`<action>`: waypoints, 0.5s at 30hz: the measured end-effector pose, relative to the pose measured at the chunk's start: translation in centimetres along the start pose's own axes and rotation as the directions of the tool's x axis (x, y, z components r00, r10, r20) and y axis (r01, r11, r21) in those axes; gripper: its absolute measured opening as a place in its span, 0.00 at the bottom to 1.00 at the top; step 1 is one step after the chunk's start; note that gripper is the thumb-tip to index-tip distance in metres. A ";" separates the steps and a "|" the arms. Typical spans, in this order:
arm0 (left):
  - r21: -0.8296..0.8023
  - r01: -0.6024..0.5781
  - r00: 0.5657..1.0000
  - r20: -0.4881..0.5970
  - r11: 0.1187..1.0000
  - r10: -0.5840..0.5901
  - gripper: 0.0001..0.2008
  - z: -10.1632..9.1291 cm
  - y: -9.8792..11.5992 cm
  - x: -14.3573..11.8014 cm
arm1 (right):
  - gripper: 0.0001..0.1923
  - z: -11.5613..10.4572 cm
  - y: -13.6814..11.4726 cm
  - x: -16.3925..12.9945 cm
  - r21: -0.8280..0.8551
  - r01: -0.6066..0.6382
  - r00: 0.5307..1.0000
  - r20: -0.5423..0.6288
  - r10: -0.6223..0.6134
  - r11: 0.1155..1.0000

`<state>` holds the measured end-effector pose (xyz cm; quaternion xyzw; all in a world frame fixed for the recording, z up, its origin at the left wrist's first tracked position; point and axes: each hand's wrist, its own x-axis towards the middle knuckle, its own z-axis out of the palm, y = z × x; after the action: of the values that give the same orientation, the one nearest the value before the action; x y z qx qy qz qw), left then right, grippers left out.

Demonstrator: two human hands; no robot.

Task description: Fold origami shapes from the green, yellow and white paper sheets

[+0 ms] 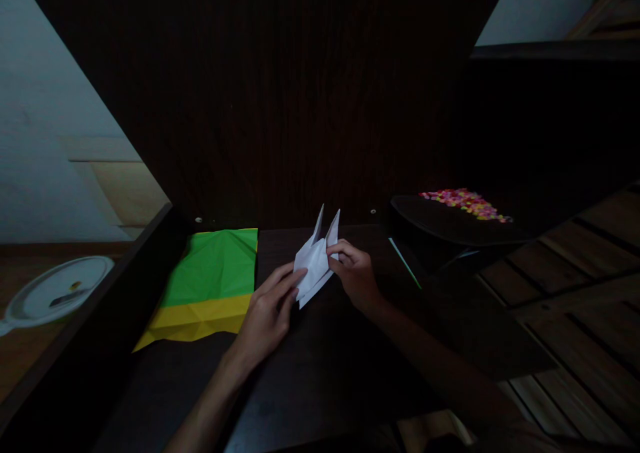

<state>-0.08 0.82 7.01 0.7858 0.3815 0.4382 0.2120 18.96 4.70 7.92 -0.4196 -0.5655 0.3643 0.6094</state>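
In the head view, both hands meet over a dark wooden surface (320,373) around a piece of folded white paper (314,261). The left hand (267,310) lies low and loosely open, fingers stretched forward and close together, their tips touching the lower left edge of the white paper; it presses or steadies rather than closes round it. The right hand (356,274) is curled, thumb and forefinger pinched on the paper's right edge near the top. The paper sits between the two hands, roughly mid-surface, tilted, with two narrow pointed flaps standing up side by side at its upper end.

Just left of the left hand, a creased sheet of green paper (214,266) lies flat on the surface, and a yellow sheet (195,320) shows below it along its near edge. To the right, well apart from the hands, a dark round tray (440,223) holds a heap of small pink and yellow bits (465,203). A thin pale green strip (405,263) lies near the tray. At far left, on the floor, a white round lid (55,290) is in view.

The scene is dim; no writing, label or brand can be read anywhere.
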 end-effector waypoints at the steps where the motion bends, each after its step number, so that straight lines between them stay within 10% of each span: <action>1: 0.011 0.003 1.000 -0.003 1.000 -0.003 0.17 0.0 0.0 -0.1 | 0.04 0.1 0.0 0.0 -0.008 0.007 1.000 0.001 -0.007 1.000; 15: 0.056 0.061 0.992 -0.115 0.997 -0.055 0.12 0.5 0.1 -0.2 | 0.10 0.6 0.0 -0.4 -0.151 -0.045 0.999 -0.007 0.045 0.987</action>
<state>0.31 0.65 6.71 0.7542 0.4284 0.4642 0.1793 18.36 4.40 7.79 -0.4778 -0.5809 0.3334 0.5683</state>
